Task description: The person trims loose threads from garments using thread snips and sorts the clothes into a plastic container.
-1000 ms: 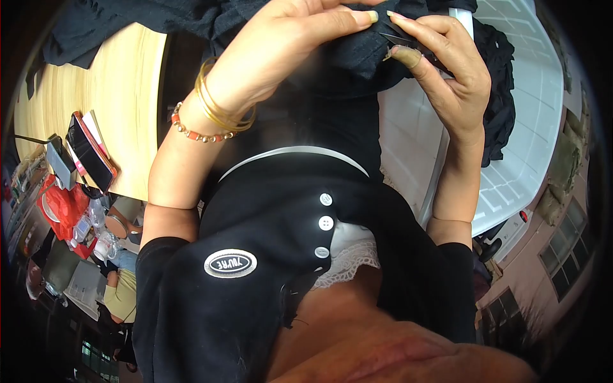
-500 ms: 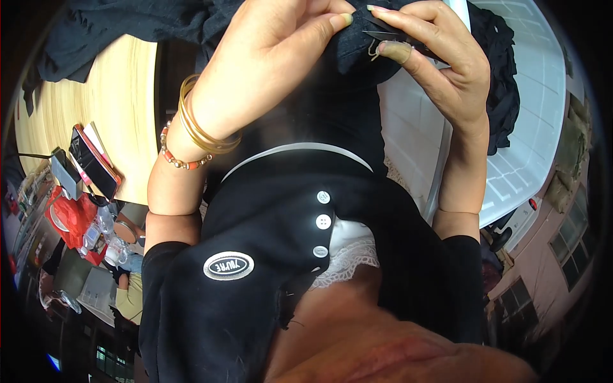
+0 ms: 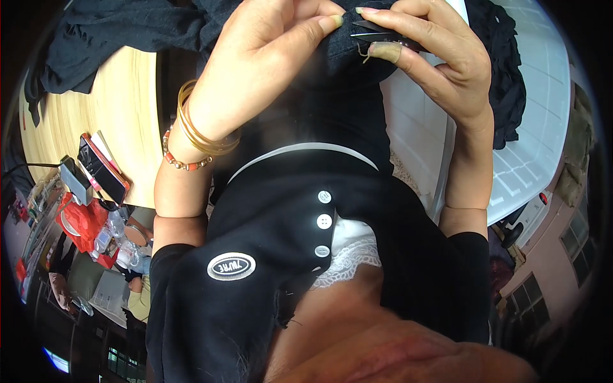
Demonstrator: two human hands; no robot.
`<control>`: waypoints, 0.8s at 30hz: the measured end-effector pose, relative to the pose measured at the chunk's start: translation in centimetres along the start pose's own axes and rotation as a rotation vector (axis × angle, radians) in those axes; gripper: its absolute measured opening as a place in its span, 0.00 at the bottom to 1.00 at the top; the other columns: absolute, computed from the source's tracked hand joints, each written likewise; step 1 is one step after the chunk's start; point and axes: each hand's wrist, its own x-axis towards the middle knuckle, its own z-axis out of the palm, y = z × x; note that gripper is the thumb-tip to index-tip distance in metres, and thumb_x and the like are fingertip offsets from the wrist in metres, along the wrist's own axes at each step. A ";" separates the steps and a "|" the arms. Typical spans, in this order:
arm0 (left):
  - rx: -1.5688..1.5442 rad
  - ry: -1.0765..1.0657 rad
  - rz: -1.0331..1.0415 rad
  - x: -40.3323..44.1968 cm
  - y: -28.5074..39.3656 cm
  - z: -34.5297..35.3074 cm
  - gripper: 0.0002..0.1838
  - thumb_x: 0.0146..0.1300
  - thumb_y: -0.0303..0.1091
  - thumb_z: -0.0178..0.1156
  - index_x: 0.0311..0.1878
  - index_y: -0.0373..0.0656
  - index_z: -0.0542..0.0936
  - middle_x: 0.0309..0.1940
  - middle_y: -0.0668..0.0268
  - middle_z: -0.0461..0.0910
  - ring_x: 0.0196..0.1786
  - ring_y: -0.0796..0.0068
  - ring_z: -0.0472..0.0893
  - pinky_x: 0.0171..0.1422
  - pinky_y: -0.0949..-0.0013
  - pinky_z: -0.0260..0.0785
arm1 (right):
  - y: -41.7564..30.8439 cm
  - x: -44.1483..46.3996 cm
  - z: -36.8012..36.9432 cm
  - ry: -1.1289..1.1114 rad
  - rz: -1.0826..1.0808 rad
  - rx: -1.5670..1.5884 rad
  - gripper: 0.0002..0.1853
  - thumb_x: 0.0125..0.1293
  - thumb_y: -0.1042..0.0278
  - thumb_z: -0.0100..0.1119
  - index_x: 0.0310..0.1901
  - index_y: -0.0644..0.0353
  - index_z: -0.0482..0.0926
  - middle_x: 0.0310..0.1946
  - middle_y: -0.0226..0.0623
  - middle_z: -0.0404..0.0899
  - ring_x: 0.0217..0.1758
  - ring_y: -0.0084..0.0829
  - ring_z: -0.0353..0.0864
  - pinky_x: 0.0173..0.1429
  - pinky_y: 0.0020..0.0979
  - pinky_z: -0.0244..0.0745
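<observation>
My left hand (image 3: 274,54) pinches dark denim-like cloth (image 3: 337,56) between thumb and fingers near the top of the view. In my right hand (image 3: 450,54) is a pair of small black thread snips (image 3: 375,37), gripped between the fingers and a thumb with a tan covering on its tip. The snips' blades stand apart and point left, close to the cloth beside my left fingertips. A short pale loose thread (image 3: 365,55) hangs just under the blades. The upper edge of the frame cuts off part of both hands.
On the left, a light wooden table (image 3: 128,96) carries more dark cloth (image 3: 115,35) and a phone (image 3: 102,167). To the right stands a white plastic basket (image 3: 536,127) with dark cloth (image 3: 501,70) in it. A red bag (image 3: 80,223) lies among clutter at lower left.
The snips and my right fingers have shifted slightly left, nearer my left fingertips. My left hand keeps its pinch on the cloth. Table and basket appear slightly further right in view.
</observation>
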 end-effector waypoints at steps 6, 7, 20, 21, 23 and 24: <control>-0.009 -0.035 -0.004 -0.3 0.4 -0.3 0.32 0.75 0.17 0.51 0.80 0.38 0.57 0.39 0.73 0.74 0.37 0.89 0.68 0.42 0.86 0.61 | 0.0 -0.1 -0.4 -0.065 0.016 -0.074 0.19 0.57 0.74 0.76 0.51 0.66 0.88 0.34 0.39 0.82 0.34 0.31 0.80 0.38 0.28 0.72; -0.019 -0.050 -0.001 -0.3 0.4 -0.3 0.32 0.75 0.17 0.51 0.80 0.38 0.57 0.39 0.73 0.75 0.37 0.89 0.68 0.41 0.86 0.61 | 0.0 0.0 -0.4 -0.064 0.014 -0.072 0.18 0.57 0.74 0.76 0.51 0.66 0.88 0.34 0.39 0.82 0.34 0.31 0.80 0.38 0.28 0.72; -0.135 -0.074 0.032 0.8 -0.7 -0.3 0.30 0.75 0.19 0.52 0.78 0.37 0.60 0.42 0.70 0.79 0.42 0.87 0.73 0.49 0.85 0.65 | 0.0 -0.3 0.2 0.070 0.294 0.178 0.23 0.59 0.74 0.77 0.56 0.65 0.84 0.41 0.32 0.83 0.38 0.20 0.78 0.41 0.23 0.71; -0.178 -0.097 0.032 1.1 -0.9 -0.4 0.30 0.75 0.19 0.53 0.78 0.37 0.60 0.43 0.70 0.79 0.43 0.87 0.74 0.51 0.84 0.66 | -0.2 -0.3 0.3 0.043 0.428 0.353 0.25 0.61 0.74 0.76 0.60 0.65 0.81 0.45 0.30 0.82 0.42 0.19 0.78 0.45 0.22 0.72; -0.214 -0.112 0.012 1.3 -0.5 -0.3 0.28 0.75 0.21 0.54 0.77 0.37 0.63 0.44 0.70 0.80 0.45 0.87 0.75 0.52 0.84 0.67 | -0.2 -0.3 -0.5 -0.117 0.549 0.218 0.17 0.61 0.78 0.72 0.53 0.64 0.86 0.37 0.28 0.81 0.42 0.19 0.78 0.43 0.20 0.68; -0.207 -0.104 -0.007 1.3 0.3 -0.1 0.27 0.75 0.21 0.55 0.75 0.36 0.65 0.44 0.70 0.80 0.46 0.87 0.75 0.52 0.84 0.67 | 0.9 -1.3 -1.0 -0.102 0.509 0.204 0.14 0.63 0.78 0.72 0.51 0.65 0.86 0.37 0.26 0.81 0.40 0.16 0.76 0.42 0.19 0.66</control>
